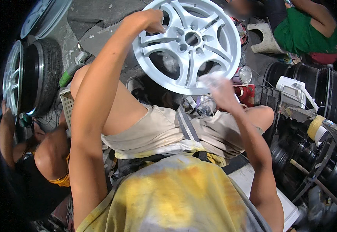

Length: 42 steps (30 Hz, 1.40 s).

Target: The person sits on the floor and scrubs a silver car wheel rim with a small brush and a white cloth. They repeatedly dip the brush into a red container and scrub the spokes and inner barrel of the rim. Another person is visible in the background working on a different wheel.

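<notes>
A pale grey-white alloy wheel (182, 38) with split spokes is tilted in front of me, above my knees. My left hand (155, 22) reaches to its upper left and grips it by a spoke near the outer edge, with the fingertips partly hidden. At the wheel's lower right edge is my right hand (223, 94), blurred by motion. Its fingers press a whitish, crumpled-looking piece (213, 80) against the rim; the blur hides whether this is cloth or paper.
A green-and-grey angle grinder (73, 67) lies left of my knee. Wheels and a tyre (48, 77) stand farther left, near another person's bare knee (46, 158). Someone in green (300, 29) sits at the upper right. A can (244, 75) and dark rims (335, 96) are on the right.
</notes>
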Available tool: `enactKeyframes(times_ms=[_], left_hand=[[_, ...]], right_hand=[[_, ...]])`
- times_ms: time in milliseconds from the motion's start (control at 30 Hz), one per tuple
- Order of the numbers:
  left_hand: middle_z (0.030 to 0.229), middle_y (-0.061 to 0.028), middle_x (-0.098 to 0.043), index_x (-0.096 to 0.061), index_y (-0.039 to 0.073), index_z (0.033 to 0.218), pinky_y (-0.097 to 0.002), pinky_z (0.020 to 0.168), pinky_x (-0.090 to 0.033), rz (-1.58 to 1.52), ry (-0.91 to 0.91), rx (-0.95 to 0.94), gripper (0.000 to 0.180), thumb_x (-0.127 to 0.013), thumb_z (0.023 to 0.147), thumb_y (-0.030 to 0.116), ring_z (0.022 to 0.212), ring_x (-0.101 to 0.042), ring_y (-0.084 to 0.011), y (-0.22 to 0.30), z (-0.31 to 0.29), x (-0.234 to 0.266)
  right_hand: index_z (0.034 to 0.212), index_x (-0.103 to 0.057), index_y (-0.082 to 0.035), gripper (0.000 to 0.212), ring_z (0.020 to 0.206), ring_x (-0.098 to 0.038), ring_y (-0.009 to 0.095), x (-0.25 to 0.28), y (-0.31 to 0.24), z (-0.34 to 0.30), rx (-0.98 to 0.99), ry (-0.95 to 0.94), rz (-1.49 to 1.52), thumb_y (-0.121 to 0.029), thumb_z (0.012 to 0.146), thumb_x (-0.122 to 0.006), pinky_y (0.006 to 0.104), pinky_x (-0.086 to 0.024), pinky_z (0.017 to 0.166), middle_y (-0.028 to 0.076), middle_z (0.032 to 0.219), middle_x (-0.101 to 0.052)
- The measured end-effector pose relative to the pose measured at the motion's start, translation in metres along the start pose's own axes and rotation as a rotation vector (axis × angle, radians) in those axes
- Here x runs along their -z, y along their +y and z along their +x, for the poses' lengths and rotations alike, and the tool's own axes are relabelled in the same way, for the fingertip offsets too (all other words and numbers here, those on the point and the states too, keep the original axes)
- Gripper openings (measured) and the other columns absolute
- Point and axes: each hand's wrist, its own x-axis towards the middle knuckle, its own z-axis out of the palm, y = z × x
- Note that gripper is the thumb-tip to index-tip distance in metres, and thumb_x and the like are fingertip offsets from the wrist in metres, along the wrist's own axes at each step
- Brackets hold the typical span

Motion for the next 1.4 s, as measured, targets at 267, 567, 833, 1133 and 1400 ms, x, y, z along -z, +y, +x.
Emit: enactKeyframes(times_ms=[267, 567, 833, 1133, 1400], left_hand=[[0.110, -0.0232, -0.073, -0.073, -0.006, 0.104, -0.0448, 0.089, -0.059, 0.100, -0.023, -0.078, 0.067, -0.092, 0.064, 0.045, 0.103, -0.071, -0.0378, -0.002, 0.020, -0.073], [0.113, -0.0300, -0.065, -0.055, -0.008, 0.113, -0.0496, 0.096, -0.051, 0.040, 0.173, -0.111, 0.094, -0.087, 0.063, 0.065, 0.112, -0.063, -0.0450, -0.013, 0.021, -0.110], [0.102, -0.0349, -0.067, -0.056, -0.020, 0.111, -0.0472, 0.085, -0.055, -0.175, 0.003, 0.105, 0.109, -0.079, 0.067, 0.078, 0.100, -0.070, -0.0399, 0.023, 0.001, -0.103], [0.106, -0.0302, -0.069, -0.067, -0.018, 0.107, -0.0485, 0.086, -0.055, -0.131, -0.314, -0.021, 0.084, -0.065, 0.088, 0.064, 0.100, -0.068, -0.0392, 0.059, -0.018, -0.111], [0.110, -0.0183, -0.075, -0.077, 0.004, 0.108, -0.0439, 0.087, -0.058, 0.399, -0.491, -0.163, 0.035, -0.070, 0.076, 0.019, 0.105, -0.072, -0.0368, 0.085, -0.067, -0.119]], right_hand=[[0.123, -0.069, -0.001, 0.032, 0.094, -0.069, 0.018, 0.074, 0.149, -0.026, -0.689, 0.000, 0.535, -0.020, 0.096, -0.068, 0.0318, -0.058, 0.078, 0.009, 0.110, -0.072], [0.112, -0.073, 0.004, 0.032, 0.089, -0.067, 0.014, -0.006, 0.117, -0.020, -0.615, -0.008, 0.659, -0.021, 0.092, -0.070, 0.0326, -0.052, 0.080, 0.009, 0.101, -0.074], [0.103, -0.075, 0.001, 0.023, 0.081, -0.066, 0.014, 0.027, 0.122, 0.012, -0.500, 0.526, 0.552, -0.019, 0.093, -0.067, 0.0309, -0.053, 0.075, 0.007, 0.093, -0.074], [0.114, -0.067, 0.003, 0.030, 0.092, -0.072, 0.023, 0.066, 0.122, 0.048, -0.414, 0.571, 0.203, -0.021, 0.097, -0.063, 0.0386, -0.055, 0.082, 0.017, 0.096, -0.074], [0.102, -0.075, -0.006, 0.022, 0.100, -0.067, 0.033, 0.033, 0.093, -0.007, 0.175, 0.050, -0.454, -0.006, 0.086, -0.060, 0.0421, -0.053, 0.092, 0.017, 0.099, -0.071]])
